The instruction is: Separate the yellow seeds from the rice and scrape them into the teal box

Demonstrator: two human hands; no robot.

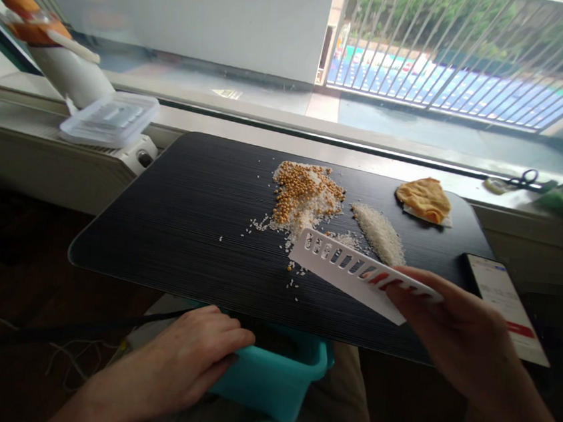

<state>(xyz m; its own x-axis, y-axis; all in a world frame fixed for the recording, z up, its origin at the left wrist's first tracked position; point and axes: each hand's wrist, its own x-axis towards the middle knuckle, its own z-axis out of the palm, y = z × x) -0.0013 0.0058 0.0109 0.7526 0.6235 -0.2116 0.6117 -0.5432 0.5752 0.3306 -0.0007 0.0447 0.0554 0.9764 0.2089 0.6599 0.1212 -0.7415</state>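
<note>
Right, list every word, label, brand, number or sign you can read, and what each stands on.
No text can be read for certain.
Phone screen: lines of characters, too blurred to read.
Outdoor white strip with red marks: too small and blurred to read.

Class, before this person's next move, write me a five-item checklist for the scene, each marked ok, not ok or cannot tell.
1. Right hand grips the slotted white strip: ok, held at one end.
2. Left hand steadies the teal bin: ok, fingers over its rim.
3. Yellow grains apart from white grains: not ok, one pile mixes both; the other looks white.
4. Black tabletop free of strays around the piles: not ok, loose white grains lie scattered.
5. Bin contents known: cannot tell, its inside is dark and partly hidden.
</note>
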